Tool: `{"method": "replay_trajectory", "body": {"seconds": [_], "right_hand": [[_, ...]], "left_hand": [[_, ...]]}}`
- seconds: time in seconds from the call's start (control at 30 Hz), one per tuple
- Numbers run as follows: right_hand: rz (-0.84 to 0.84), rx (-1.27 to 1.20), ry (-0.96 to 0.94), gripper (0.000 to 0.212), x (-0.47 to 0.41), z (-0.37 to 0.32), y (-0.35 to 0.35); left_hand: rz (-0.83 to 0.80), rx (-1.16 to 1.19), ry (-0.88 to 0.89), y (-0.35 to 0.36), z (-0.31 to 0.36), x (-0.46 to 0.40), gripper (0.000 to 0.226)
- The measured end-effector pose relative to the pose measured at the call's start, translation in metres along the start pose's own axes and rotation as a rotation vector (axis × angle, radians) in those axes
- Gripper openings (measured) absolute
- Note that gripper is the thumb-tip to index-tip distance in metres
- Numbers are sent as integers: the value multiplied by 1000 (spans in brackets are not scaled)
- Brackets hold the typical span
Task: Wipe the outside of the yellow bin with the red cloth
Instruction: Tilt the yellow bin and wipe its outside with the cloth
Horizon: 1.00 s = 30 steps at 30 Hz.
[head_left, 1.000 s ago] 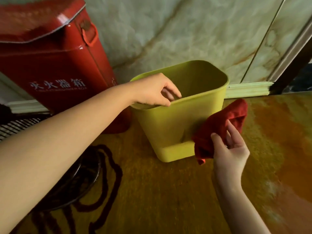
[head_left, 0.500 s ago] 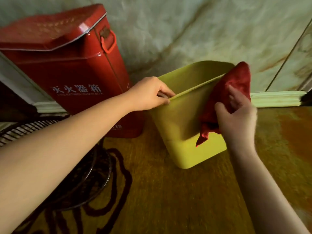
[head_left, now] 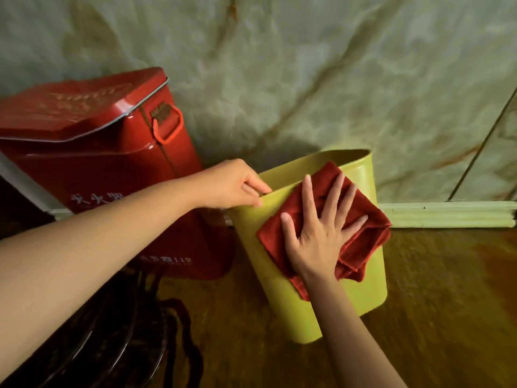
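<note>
The yellow bin [head_left: 279,309] stands on the brown floor [head_left: 447,317], tilted away toward the marbled wall [head_left: 307,79]. The left hand [head_left: 232,184] pinches the bin's near rim at its left corner, thumb outside. The right hand [head_left: 316,233] lies flat with its fingers [head_left: 334,191] spread, pressing the red cloth [head_left: 369,233] against the bin's outer side facing the camera. The folded cloth reaches up to the rim. A red metal box [head_left: 98,158] with a side handle stands just left of the bin.
</note>
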State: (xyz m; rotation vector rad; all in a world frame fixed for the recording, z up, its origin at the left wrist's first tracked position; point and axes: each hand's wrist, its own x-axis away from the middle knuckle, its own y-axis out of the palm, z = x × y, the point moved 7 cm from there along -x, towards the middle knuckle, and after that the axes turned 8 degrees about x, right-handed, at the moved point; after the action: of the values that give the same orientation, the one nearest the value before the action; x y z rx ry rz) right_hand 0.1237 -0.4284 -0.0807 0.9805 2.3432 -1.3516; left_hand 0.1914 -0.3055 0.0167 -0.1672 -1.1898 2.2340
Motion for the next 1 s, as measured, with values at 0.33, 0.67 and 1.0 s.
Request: {"method": "replay_trajectory", "body": {"seconds": [0.33, 0.67, 1.0], "right_hand": [[6, -269, 783, 73, 72, 74, 18], [39, -211, 842, 70, 64, 114, 17], [63, -78, 66, 68, 31, -21, 1]], "left_hand": [[45, -90, 84, 4, 13, 5, 32], [-5, -26, 97, 8, 8, 1, 32], [-171, -153, 109, 7, 8, 12, 49]]}}
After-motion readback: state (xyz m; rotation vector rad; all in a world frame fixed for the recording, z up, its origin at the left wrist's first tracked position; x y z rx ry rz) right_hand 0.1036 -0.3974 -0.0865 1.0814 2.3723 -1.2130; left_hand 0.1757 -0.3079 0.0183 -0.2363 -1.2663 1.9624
